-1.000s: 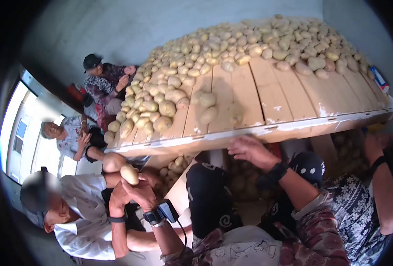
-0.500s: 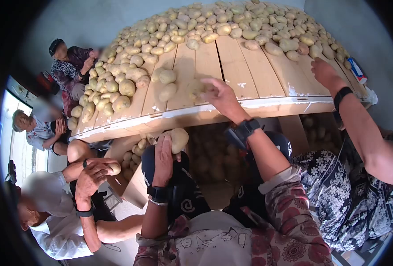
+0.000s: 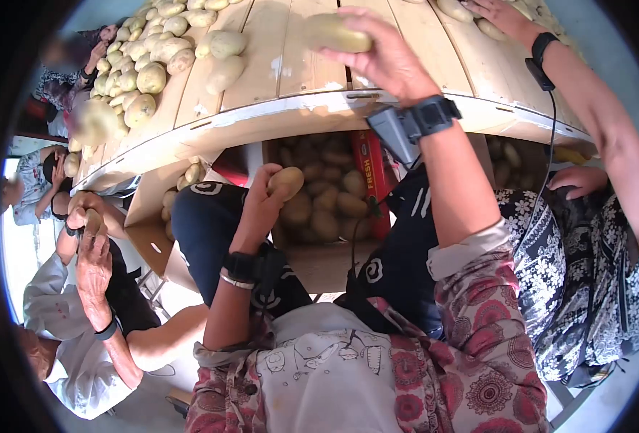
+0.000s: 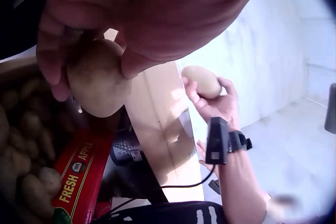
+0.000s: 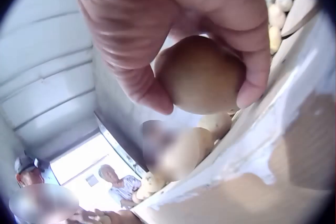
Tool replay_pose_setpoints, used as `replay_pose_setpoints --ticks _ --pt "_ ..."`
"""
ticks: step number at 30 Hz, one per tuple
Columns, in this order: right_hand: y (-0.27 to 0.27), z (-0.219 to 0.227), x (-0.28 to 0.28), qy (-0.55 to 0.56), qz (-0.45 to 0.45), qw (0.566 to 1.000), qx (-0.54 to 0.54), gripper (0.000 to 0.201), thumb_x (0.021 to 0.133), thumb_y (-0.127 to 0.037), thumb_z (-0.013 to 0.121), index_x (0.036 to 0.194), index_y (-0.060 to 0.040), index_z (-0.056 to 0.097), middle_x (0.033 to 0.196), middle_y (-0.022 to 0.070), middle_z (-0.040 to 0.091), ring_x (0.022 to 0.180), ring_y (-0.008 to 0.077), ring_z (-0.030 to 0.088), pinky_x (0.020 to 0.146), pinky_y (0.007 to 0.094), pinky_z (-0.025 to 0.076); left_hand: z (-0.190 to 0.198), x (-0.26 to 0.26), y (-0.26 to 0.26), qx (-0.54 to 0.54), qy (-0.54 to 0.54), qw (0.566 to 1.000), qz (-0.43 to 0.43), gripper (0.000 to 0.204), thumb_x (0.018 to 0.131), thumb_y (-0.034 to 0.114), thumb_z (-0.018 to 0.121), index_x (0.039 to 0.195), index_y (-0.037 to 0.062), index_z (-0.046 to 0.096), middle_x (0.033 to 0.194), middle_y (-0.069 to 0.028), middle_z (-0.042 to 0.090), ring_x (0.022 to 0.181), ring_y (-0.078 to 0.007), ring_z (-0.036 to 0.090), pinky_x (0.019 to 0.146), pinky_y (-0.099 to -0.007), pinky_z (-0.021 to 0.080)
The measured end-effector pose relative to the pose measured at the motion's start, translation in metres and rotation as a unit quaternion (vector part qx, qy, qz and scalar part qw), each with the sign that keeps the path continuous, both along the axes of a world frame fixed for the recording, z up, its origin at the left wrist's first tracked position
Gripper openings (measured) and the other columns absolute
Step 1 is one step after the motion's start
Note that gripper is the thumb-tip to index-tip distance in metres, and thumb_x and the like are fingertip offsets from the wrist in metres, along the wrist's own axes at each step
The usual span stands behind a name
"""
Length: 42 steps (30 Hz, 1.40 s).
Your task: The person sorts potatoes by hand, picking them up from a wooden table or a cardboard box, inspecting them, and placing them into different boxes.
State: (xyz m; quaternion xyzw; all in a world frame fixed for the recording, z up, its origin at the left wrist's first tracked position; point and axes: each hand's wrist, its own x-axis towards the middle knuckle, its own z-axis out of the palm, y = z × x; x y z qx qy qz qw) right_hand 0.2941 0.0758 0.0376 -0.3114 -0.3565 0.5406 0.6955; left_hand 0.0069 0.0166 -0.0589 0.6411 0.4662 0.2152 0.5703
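Observation:
In the head view my left hand (image 3: pixel 260 200) holds a potato (image 3: pixel 287 183) above my lap, over the near side of a box of potatoes. The left wrist view shows thumb and fingers around this roundish potato (image 4: pixel 100 79). My right hand (image 3: pixel 395 61) grips a longer potato (image 3: pixel 337 34) over the slatted wooden table (image 3: pixel 305 68). Seen from the right wrist, thumb and fingers pinch that potato (image 5: pixel 202 77) from both sides. A few potatoes (image 3: pixel 226 59) lie on the slats to its left.
An open cardboard box (image 3: pixel 319 198) of potatoes with a red "FRESH APPLE" side (image 4: pixel 79 174) stands beneath the table edge. Another potato box (image 3: pixel 153 216) is at left. A potato heap (image 3: pixel 146 72) covers the table's left. People sit on both sides; one arm (image 3: pixel 586 94) reaches across at right.
My right hand, earlier without a potato at the table edge, reached onto the slats and now holds one. The left hand has moved right with its potato. The head view has tilted down.

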Motion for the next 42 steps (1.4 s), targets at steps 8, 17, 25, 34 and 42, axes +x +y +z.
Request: replay_pose_setpoints --ticks 8,17,25,34,42 --pt "-0.058 0.023 0.040 0.259 -0.015 0.965 0.019 0.034 0.088 -0.015 0.055 0.117 0.0023 0.052 0.112 0.0187 0.061 0.102 0.0321 0.060 0.085 0.0364 0.051 0.012 0.014 -0.012 -0.139 -0.014 0.990 -0.006 0.058 0.091 0.019 0.056 0.141 0.0130 0.028 0.142 -0.0153 0.032 0.130 -0.0298 0.034 0.099 -0.0373 0.036" --pt "-0.051 0.004 0.000 0.212 0.107 0.970 -0.058 0.048 0.097 -0.046 0.039 0.117 -0.0048 0.055 0.097 0.0084 0.065 0.070 0.0149 0.061 0.055 0.0251 0.050 0.070 0.003 -0.012 -0.056 -0.084 0.995 0.016 0.033 0.094 0.019 0.055 0.125 0.0113 0.048 0.120 -0.0033 0.057 0.100 -0.0123 0.058 0.085 -0.0263 0.045" --pt "-0.108 0.023 -0.129 0.123 0.216 0.963 -0.106 0.052 0.101 -0.046 0.026 0.112 -0.0026 0.052 0.084 0.0085 0.060 0.066 0.0157 0.058 0.055 0.0250 0.043 0.139 -0.001 -0.041 0.083 -0.228 0.970 0.027 0.040 0.097 0.024 0.050 0.131 0.0066 0.038 0.108 -0.0044 0.057 0.082 -0.0089 0.055 0.070 -0.0224 0.044" --pt "-0.103 0.057 -0.158 0.087 0.240 0.966 -0.032 0.040 0.102 -0.033 0.033 0.119 -0.0013 0.049 0.104 0.0103 0.060 0.085 0.0202 0.063 0.071 0.0297 0.050 0.161 -0.047 -0.035 0.092 -0.409 0.905 0.071 0.049 0.089 0.012 0.062 0.132 0.0073 0.038 0.095 -0.0041 0.061 0.073 -0.0080 0.054 0.061 -0.0203 0.041" --pt "-0.088 -0.013 -0.119 0.035 0.189 0.972 -0.137 0.032 0.095 -0.028 0.055 0.119 -0.0076 0.054 0.110 0.0039 0.059 0.095 0.0143 0.061 0.077 0.0291 0.053 0.112 -0.037 -0.010 0.027 -0.261 0.965 -0.017 0.052 0.090 0.015 0.062 0.136 0.0111 0.038 0.111 -0.0013 0.054 0.091 -0.0098 0.055 0.074 -0.0221 0.045"
